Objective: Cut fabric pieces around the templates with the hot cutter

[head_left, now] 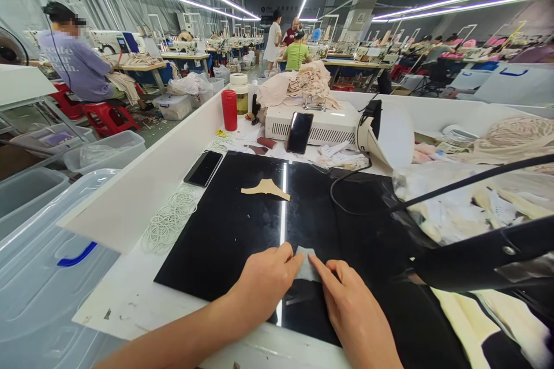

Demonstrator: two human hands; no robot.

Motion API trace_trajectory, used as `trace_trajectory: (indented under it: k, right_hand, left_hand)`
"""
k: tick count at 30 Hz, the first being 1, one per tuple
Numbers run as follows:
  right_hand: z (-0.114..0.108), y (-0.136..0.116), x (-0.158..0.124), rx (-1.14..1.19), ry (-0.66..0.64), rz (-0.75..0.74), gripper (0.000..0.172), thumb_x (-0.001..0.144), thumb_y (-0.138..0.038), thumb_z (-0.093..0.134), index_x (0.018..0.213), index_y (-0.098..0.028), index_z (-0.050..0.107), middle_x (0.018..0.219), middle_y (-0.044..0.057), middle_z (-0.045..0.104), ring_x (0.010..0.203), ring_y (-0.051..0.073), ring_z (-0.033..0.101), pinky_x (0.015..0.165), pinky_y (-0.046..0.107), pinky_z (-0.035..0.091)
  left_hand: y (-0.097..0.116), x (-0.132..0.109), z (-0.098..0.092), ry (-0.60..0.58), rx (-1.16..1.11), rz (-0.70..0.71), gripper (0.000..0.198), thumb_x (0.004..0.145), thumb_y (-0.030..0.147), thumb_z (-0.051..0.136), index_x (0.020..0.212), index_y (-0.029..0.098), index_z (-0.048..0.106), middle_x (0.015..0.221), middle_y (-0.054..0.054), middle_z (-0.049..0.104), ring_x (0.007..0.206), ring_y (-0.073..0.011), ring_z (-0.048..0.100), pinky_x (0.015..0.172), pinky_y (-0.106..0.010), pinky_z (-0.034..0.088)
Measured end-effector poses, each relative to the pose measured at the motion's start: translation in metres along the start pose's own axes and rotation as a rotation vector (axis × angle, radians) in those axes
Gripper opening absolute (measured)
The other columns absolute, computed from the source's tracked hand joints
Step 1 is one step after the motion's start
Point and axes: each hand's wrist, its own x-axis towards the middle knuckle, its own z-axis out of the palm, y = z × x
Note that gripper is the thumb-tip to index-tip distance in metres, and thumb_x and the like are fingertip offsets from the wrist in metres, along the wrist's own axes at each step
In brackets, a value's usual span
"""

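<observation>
A small light-grey fabric piece (307,267) lies near the front edge of a glossy black board (225,225). My left hand (269,278) has its fingers pressed together on the piece's left side. On the right side, my right hand (352,300) touches the piece with an extended index finger, its other fingers loosely bent. Farther back on the board rests a beige curved cut-out (266,188), apart from both hands.
Around the board are a dark phone (203,168), white elastic cord (171,222), a propped phone (299,132), a red bottle (229,110) and a black cable. A black lamp arm (480,262) and fabric-filled bags stand right. A seated person (78,60) is at far left.
</observation>
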Motion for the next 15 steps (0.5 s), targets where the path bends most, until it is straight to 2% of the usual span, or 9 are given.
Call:
trace_trajectory:
  k: [15]
  right_hand:
    - [0.0011, -0.0039, 0.0037, -0.032, 0.029, -0.011, 0.045, 0.106, -0.022, 0.025, 0.141, -0.022, 0.053, 0.088, 0.005, 0.054, 0.067, 0.019, 0.06, 0.055, 0.031, 0.054]
  left_hand:
    - [-0.0013, -0.0014, 0.0058, 0.035, 0.003, 0.0, 0.038, 0.089, 0.004, 0.063, 0.123, 0.022, 0.058, 0.086, 0.004, 0.058, 0.06, -0.0129, 0.057, 0.046, -0.026, 0.04]
